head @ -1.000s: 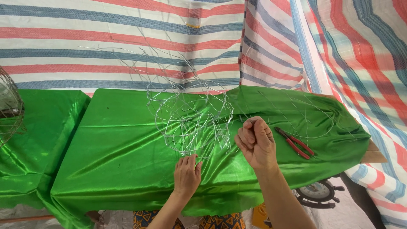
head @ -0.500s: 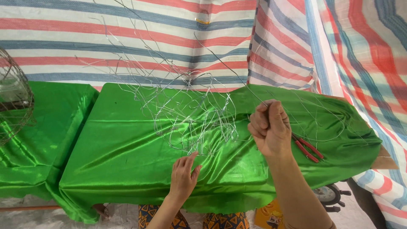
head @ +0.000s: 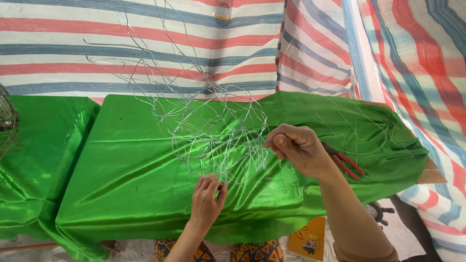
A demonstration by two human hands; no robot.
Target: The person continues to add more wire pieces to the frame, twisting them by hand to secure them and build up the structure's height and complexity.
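Observation:
A half-woven wire frame (head: 213, 136) of thin silver strands stands over a table draped in shiny green cloth (head: 131, 170), with loose wire ends sticking up to the left. My left hand (head: 208, 199) pinches the frame's lower rim at the near edge. My right hand (head: 298, 148) is raised at the frame's right side, fingers closed on a wire strand. Red-handled pliers (head: 347, 164) lie on the cloth just right of that hand, partly hidden behind it.
More loose wire (head: 359, 126) lies on the cloth at the right. A second green-covered table (head: 34, 155) stands at the left with a dark wire basket (head: 7, 123) at its edge. Striped tarpaulin (head: 145, 43) hangs behind. A yellow packet (head: 308, 237) lies on the floor.
My right hand has come down and turned at the frame's right edge. The wire frame has tipped up and shifted left. My left hand stays on the lower rim.

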